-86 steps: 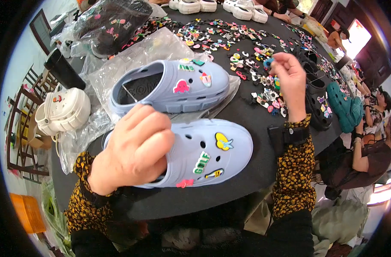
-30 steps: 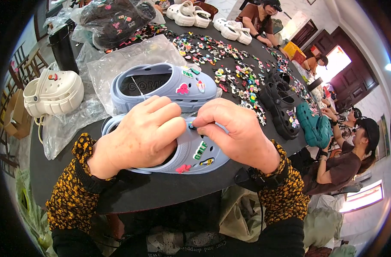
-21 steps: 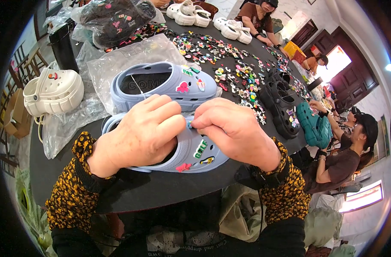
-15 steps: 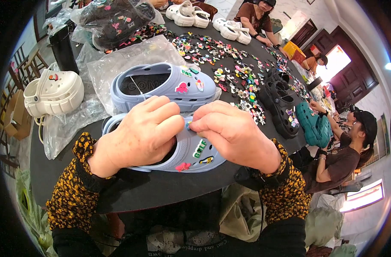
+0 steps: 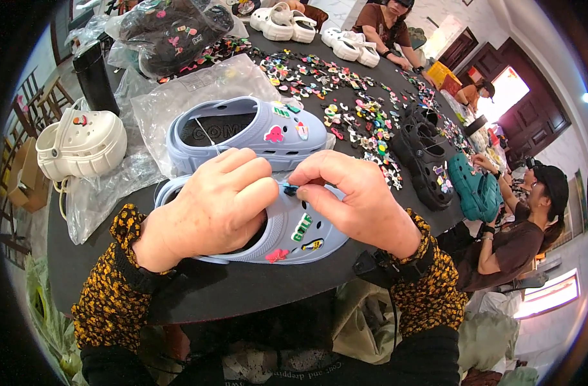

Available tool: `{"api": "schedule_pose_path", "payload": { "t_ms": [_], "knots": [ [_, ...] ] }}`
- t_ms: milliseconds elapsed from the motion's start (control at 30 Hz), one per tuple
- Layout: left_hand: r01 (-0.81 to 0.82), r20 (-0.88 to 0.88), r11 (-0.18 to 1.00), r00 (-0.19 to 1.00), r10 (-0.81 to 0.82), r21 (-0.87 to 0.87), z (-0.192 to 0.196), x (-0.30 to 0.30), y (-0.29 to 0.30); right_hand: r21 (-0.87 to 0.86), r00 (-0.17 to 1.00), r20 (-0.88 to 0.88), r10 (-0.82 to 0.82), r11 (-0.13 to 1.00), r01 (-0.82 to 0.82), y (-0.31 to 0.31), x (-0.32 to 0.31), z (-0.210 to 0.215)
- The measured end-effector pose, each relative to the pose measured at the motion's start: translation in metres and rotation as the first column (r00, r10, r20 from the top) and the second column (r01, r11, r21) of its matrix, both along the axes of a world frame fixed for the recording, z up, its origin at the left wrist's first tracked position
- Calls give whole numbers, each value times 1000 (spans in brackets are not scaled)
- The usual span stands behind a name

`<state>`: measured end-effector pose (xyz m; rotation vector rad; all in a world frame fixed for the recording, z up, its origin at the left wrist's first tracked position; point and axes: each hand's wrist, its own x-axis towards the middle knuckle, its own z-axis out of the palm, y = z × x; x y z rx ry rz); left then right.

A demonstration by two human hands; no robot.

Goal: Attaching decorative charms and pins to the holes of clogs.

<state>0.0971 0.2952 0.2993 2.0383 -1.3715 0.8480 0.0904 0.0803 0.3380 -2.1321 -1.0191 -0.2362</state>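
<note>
A light blue clog lies on the dark table in front of me. My left hand grips it, fingers curled into the foot opening. Between the thumb and forefinger of my right hand is a small dark-blue shoe charm, held at the clog's upper near a hole. Green lettering, a yellow-and-black charm and a pink charm are fixed on this clog. Just beyond it sits the matching light blue clog, with pink, green and other charms; a thin tie rises from its opening.
Many loose charms spread over the table. Around them stand black clogs, a teal clog, white clogs, a cream clog, clear plastic bags and a black bottle. Co-workers sit along the far and right sides.
My right fingertips have lifted and parted slightly, so the dark-blue charm shows more between them. My left hand still grips the near clog.
</note>
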Motion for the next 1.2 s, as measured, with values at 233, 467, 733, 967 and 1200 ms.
{"api": "schedule_pose_path", "payload": {
  "t_ms": [233,467,733,967,1200],
  "knots": [
    [-5,-15,1000,1000,5,5,-1,1,0,-2,990,138,0,1000,0,-4,4,-5],
    [-1,-16,1000,1000,1,-3,-1,1,-1,-64,972,227,62,997,-48,-2,1,-5],
    [2,-10,1000,1000,-2,-4,-2,1,-1,-32,989,139,55,998,-51,-3,6,-4],
    [5,-20,1000,1000,-5,6,-1,1,0,-26,992,108,68,997,-66,-4,9,-3],
    [7,-21,1000,1000,-7,-3,-1,2,-2,-25,989,122,83,996,-81,-2,6,-3]
  ]
}}
